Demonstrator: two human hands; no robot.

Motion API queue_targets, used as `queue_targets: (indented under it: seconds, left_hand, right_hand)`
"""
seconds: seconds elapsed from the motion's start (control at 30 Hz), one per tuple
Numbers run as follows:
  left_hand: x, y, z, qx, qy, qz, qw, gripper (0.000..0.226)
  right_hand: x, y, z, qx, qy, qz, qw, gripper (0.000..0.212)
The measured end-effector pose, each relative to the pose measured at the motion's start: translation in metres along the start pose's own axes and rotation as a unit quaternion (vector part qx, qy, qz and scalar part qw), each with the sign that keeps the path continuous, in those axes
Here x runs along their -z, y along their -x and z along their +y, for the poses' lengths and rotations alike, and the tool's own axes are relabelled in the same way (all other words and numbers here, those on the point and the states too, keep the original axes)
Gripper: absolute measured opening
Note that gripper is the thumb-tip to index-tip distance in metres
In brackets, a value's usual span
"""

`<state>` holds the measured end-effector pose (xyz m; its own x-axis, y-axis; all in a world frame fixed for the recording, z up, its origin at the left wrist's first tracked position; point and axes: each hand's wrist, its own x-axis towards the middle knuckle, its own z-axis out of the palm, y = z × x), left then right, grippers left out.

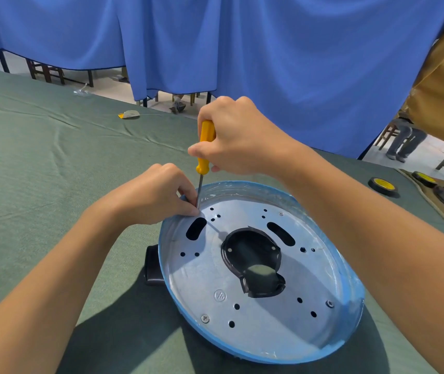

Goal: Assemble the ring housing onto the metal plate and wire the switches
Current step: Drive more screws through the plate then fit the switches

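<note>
one blue ring housing (245, 353) lies under both hands, one metal plate (196, 279) seated inside it. the right hand (242, 139) wraps one yellow screwdriver (205, 147); below it the left hand (156, 195) pinches the shaft's tip. three screws (205, 318) show; the plate's round stamp (220, 295) is unreadable.

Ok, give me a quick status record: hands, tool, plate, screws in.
right hand: grips the screwdriver handle, tool about upright
left hand: pinches the shaft at its tip, at the plate's far-left edge
plate: sits inside the blue ring
screws seen: three, near the plate's edge
under the tip: hidden by fingers
</note>
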<state>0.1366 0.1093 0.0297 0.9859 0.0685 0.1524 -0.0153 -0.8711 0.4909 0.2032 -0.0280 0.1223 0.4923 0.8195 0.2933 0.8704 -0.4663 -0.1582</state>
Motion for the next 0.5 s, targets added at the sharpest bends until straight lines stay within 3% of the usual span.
queue_targets:
  seconds: [0.13, 0.23, 0.3, 0.4, 0.5]
  left_hand:
    - [0.0, 0.001, 0.003, 0.003, 0.007, -0.004, 1.0, 0.016]
    - [0.0, 0.001, 0.004, 0.016, 0.005, 0.003, 1.0, 0.011]
    - [0.0, 0.001, 0.004, 0.017, 0.002, 0.005, 1.0, 0.007]
    - [0.0, 0.001, 0.002, 0.007, 0.008, 0.0, 1.0, 0.008]
    - [0.0, 0.002, 0.001, -0.003, 0.01, 0.002, 1.0, 0.012]
  right_hand:
    - [-0.011, -0.001, -0.005, -0.1, -0.009, 0.045, 0.994, 0.034]
    - [-0.01, -0.003, -0.007, -0.121, 0.04, 0.038, 0.991, 0.047]
    - [0.001, -0.004, -0.007, -0.088, 0.01, -0.013, 0.996, 0.048]
    - [0.014, 0.001, -0.01, 0.001, -0.019, -0.084, 0.996, 0.026]
    - [0.016, 0.001, -0.01, 0.062, 0.05, -0.052, 0.995, 0.007]
